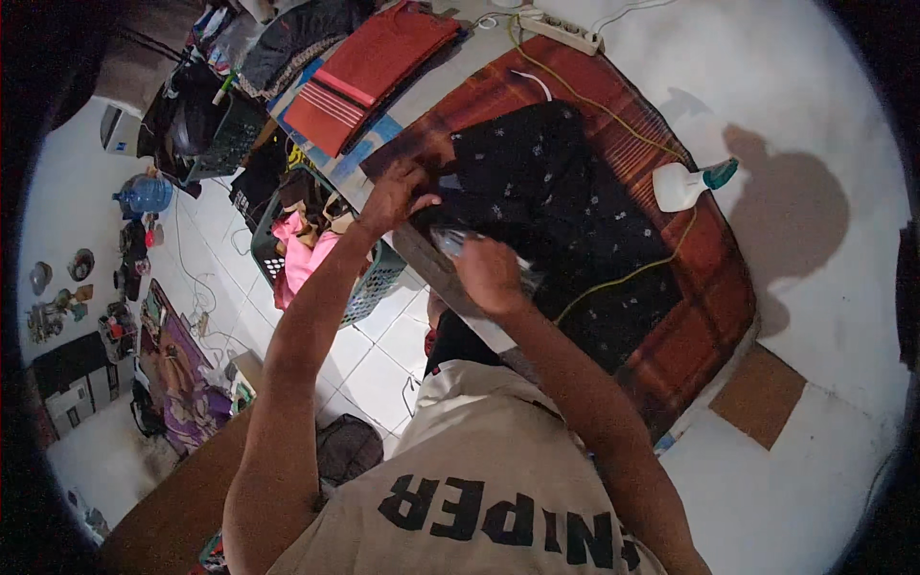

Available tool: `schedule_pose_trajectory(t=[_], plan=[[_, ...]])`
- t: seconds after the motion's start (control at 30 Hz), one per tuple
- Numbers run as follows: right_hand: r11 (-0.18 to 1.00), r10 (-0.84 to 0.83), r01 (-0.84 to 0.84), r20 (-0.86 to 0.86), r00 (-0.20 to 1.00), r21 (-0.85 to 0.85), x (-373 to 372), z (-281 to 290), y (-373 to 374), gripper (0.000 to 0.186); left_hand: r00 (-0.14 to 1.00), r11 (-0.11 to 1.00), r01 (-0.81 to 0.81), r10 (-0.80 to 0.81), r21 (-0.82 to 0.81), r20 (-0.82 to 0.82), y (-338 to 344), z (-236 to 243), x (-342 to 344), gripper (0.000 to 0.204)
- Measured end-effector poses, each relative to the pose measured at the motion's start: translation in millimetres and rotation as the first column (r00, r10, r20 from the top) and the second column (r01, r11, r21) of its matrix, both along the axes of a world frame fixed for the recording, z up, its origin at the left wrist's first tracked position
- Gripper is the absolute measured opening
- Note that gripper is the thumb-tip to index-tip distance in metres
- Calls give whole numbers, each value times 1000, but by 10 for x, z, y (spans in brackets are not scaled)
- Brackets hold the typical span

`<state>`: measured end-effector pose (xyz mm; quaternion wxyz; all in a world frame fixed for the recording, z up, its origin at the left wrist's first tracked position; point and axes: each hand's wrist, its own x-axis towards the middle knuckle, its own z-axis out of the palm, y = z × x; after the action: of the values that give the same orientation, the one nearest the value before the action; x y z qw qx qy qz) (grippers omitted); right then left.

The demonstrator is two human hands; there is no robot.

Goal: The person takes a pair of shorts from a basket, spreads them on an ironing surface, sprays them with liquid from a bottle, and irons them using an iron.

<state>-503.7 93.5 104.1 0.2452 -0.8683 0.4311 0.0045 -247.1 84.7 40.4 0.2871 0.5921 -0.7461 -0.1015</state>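
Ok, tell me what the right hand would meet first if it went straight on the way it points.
Probably the left hand, at the left edge of the black patterned cloth: the right hand, holding what looks like an iron, points roughly toward it, though depth is unclear.

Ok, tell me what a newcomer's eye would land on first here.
Probably the black flowered cloth on the red checked blanket, where the right hand grips a blurred object, apparently an iron, with the left hand close by. Next, the white spray bottle at the blanket's right edge and the folded orange cloth toward the upper left.
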Motion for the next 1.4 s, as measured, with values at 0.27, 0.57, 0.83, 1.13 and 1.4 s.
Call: schedule_pose_trajectory(t=[0.27,0.57,0.83,1.13,1.4], plan=[[1000,14,-14,-40,999,3,-95,9,-125,32,986,983,-124,137,137,-94,-83,-23,-233,39],[998,59,-59,5,998,8,-419,-248,40,27,982,983,-181,180,-14,-60,-13,-149,-136,40],[986,6,-2,20,1000,-165,-2322,-138,570,29,983,982,-174,178,72,-48,-19,-205,-200,38],[788,-584,564,-14,811,-247,-3523,10,-791,46,836,887,-461,443,-24,323,-301,-62,-739,54],[861,-505,508,-137,852,-20,-3051,60,-516,43,913,921,380,-358,-89,196,-1682,745,-2488,60]])
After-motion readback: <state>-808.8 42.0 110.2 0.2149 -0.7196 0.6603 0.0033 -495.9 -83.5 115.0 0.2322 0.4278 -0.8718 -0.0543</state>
